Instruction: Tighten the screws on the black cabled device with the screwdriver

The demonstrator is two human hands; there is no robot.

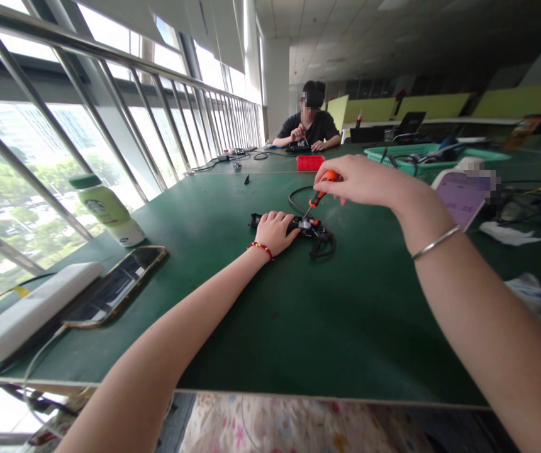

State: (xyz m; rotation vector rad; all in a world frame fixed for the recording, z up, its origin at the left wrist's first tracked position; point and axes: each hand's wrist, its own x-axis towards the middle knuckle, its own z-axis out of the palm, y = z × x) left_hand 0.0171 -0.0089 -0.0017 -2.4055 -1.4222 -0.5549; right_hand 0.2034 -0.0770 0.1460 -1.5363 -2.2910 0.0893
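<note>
On the green table lies a black corded device (315, 231) with coloured wires and inner parts exposed at its right end; I cannot make out its exact kind. Across its left part rests my left hand (275, 230), fingers wrapped over it and pressing it down. My right hand (346, 176) is closed around the orange and black handle of a screwdriver (318, 197). The screwdriver is tilted, its shaft pointing down and left, with the tip at the device's exposed parts. A black cable (294, 196) curves behind the device.
At left are a bottle (105, 211), a phone (117, 286) and a white power strip (34, 311). A red box (310, 163) and a green basket (407, 151) sit farther back. Another person (315, 126) works at the far end. A purple-screened phone (459, 196) stands right.
</note>
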